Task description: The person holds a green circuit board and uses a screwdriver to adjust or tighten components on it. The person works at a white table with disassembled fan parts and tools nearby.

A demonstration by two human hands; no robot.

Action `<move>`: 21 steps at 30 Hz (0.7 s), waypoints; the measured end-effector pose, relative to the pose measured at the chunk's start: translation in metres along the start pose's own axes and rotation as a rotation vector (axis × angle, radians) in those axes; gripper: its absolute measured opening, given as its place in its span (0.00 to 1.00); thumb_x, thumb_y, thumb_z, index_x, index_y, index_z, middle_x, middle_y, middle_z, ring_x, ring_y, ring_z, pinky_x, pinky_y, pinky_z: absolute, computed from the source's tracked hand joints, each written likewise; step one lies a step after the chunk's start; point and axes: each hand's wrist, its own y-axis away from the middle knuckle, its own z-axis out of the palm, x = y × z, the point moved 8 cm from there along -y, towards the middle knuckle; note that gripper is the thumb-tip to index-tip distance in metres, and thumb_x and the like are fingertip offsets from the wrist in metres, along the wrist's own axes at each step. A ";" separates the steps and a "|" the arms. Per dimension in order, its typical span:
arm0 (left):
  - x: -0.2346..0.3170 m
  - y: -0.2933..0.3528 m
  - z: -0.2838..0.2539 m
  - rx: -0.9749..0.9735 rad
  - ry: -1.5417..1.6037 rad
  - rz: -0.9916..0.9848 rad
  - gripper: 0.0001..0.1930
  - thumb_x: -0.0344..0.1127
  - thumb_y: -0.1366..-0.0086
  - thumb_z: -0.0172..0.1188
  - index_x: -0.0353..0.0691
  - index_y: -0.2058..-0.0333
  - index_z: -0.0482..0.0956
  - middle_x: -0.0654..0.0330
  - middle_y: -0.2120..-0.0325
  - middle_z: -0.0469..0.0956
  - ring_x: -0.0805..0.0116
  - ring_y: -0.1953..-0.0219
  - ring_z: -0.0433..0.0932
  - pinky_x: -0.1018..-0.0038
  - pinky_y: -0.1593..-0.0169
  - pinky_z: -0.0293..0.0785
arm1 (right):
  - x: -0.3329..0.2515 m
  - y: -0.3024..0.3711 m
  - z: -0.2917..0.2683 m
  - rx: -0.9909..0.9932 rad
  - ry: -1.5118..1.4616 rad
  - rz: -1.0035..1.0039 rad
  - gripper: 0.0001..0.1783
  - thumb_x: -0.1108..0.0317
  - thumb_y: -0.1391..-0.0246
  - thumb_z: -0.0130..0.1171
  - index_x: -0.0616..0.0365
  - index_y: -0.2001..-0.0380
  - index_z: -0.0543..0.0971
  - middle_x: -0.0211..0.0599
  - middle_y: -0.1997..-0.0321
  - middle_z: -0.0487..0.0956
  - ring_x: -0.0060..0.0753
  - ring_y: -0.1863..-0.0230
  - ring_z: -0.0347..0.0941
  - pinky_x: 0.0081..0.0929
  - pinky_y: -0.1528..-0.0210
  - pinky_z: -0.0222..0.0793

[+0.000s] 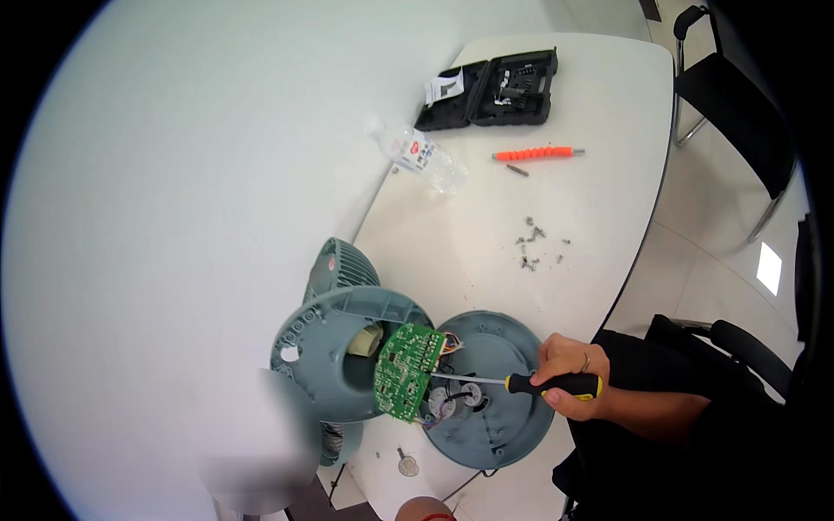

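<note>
My right hand [569,378] comes in from the right, wrapped around the black-and-yellow handle of a screwdriver [556,384]. The screwdriver's shaft points left, and its tip meets the right edge of a green circuit board [401,372]. That board stands tilted between a grey-blue plastic housing [321,395] and a round grey-blue base [512,434]. Thin coloured wires [453,342] run from the board toward the base, where small round parts [442,403] sit. At the lower edge shows a bit of skin with a red cord, apparently my left hand [424,507]; its fingers are hidden.
Loose screws [532,239] lie scattered beyond the base. Farther off are an orange flexible shaft [539,154], a clear plastic bottle [426,158] and an opened black tool case [512,91]. A small round metal piece [407,465] lies nearer. Black chairs [734,113] stand right.
</note>
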 end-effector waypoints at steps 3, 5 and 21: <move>-0.024 -0.003 0.004 -0.169 -0.194 -0.429 0.12 0.33 0.29 0.42 0.45 0.75 0.62 0.67 0.79 0.62 0.73 0.79 0.61 0.77 0.72 0.63 | 0.001 0.007 -0.007 0.052 -0.059 0.005 0.11 0.67 0.49 0.63 0.64 0.66 0.81 0.37 0.78 0.72 0.34 0.73 0.67 0.29 0.67 0.65; -0.036 -0.006 0.032 -0.370 -0.156 -0.327 0.13 0.35 0.28 0.41 0.45 0.75 0.62 0.67 0.79 0.61 0.73 0.80 0.59 0.77 0.74 0.60 | 0.005 0.010 -0.013 0.148 -0.173 -0.007 0.12 0.64 0.47 0.63 0.64 0.66 0.81 0.37 0.77 0.72 0.34 0.73 0.67 0.30 0.66 0.66; -0.038 -0.019 0.022 0.191 0.501 0.086 0.14 0.41 0.29 0.44 0.47 0.75 0.59 0.66 0.78 0.57 0.71 0.76 0.60 0.72 0.71 0.60 | -0.007 0.012 0.010 0.137 0.005 -0.170 0.19 0.56 0.46 0.69 0.61 0.60 0.82 0.35 0.72 0.71 0.36 0.67 0.67 0.33 0.61 0.70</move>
